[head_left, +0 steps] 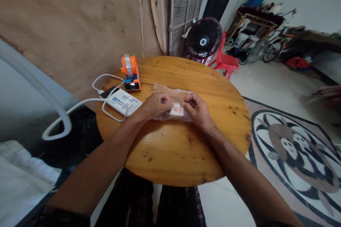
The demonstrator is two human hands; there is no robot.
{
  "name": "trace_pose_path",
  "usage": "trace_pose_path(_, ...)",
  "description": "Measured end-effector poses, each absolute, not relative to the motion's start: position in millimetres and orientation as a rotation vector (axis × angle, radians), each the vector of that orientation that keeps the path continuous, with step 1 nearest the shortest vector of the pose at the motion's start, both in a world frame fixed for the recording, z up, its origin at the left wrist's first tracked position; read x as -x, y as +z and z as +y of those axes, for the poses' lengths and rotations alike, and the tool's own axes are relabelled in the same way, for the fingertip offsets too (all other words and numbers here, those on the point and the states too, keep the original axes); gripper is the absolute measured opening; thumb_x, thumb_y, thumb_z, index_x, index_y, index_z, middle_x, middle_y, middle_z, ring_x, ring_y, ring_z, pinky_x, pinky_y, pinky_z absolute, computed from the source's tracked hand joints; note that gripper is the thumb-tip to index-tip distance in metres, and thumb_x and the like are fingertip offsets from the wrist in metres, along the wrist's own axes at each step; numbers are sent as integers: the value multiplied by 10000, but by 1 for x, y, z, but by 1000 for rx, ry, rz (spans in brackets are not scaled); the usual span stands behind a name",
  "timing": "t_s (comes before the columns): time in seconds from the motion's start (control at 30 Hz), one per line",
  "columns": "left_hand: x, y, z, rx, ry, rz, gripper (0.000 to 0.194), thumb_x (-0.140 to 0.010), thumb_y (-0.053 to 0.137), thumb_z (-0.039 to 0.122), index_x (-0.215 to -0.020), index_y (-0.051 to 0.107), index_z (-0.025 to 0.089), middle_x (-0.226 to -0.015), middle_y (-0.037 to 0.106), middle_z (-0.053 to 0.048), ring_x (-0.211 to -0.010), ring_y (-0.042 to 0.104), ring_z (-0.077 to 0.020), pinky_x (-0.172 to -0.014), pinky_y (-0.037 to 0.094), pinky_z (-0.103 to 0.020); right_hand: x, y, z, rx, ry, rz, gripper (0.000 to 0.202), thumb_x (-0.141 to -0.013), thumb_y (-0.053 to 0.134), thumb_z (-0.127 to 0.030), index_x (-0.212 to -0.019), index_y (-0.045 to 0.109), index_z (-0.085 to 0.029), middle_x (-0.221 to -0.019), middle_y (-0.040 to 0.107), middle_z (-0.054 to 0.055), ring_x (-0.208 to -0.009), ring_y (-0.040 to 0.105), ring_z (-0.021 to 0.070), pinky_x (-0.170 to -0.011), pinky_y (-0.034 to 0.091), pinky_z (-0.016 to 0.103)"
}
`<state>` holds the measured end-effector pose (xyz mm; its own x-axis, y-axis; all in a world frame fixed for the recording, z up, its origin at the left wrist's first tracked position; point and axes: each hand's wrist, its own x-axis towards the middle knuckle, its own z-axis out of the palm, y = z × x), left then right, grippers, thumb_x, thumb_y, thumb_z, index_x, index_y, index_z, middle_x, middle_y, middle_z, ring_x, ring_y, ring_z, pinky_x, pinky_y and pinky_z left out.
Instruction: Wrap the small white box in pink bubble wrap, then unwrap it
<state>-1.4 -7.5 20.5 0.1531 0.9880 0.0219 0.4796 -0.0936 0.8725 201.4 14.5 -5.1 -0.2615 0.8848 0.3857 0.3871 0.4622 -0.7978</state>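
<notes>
A small white packet with red print lies on a sheet of clear bubble wrap on the round wooden table. At the packet's left side is my left hand, its thumb and fingertips pinched together at the wrap. My right hand is at the packet's right side, also pinched, fingers curled. Both hands seem to hold the wrap's film, though it is thin and hard to make out between the fingertips.
An orange and blue tape dispenser stands at the table's back left. Nearer is a white box with a dark device and looping white cable. Beyond the table are a fan and a red chair.
</notes>
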Motion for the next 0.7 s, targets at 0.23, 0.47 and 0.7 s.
trace_pose_path(0.23, 1, 17, -6, -1680, 884, 1406, 211, -693, 606, 363, -652, 528, 170, -569, 495, 48, -525, 400, -94, -492, 280, -216, -201, 3, 13, 850, 256, -2196, 195, -884, 469, -160, -886, 663, -186, -841, 657, 78, -848, 562, 215, -852, 444, 378)
trace_pose_path(0.47, 1, 18, -8, -1639, 855, 1441, 215, -703, 607, 374, -663, 534, 176, -562, 474, 52, -520, 399, -97, -492, 284, -220, -205, 19, 5, 813, 425, -2312, 228, -941, 483, -323, -945, 676, -202, -986, 674, 78, -991, 575, 225, -951, 412, 394)
trace_pose_path(0.7, 1, 24, -11, -1654, 853, 1475, 274, -694, 612, 426, -643, 492, 185, -589, 454, 45, -546, 395, -105, -508, 279, -225, -205, 13, 0, 948, 445, -2311, 273, -860, 624, -436, -977, 678, -195, -1000, 690, 95, -950, 585, 232, -898, 432, 378)
